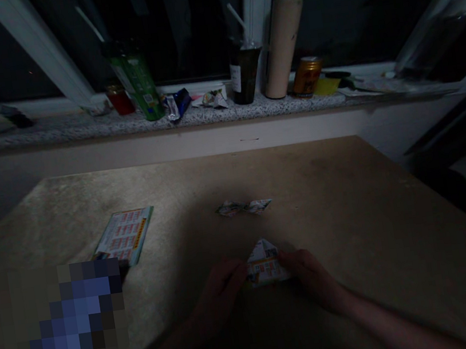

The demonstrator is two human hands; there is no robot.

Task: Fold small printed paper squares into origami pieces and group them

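Note:
Between my two hands is a printed sheet of paper (267,267), folded to a peak at its far end. My left hand (225,276) grips its left edge, thumb along the side. On the opposite edge, my right hand (307,268) pinches the paper with fingers closed. Just beyond it on the table lie folded paper pieces (244,207), joined or touching at a narrow middle like a bow. Dim light blurs the finer creases.
A stack of printed leaflets (125,236) lies on the table (325,184) to the left, beside a pixelated patch. Along the granite windowsill (207,114) stand a green bottle (137,84), a dark cup with a straw (246,74), a tall beige flask (285,34) and a gold can (307,76).

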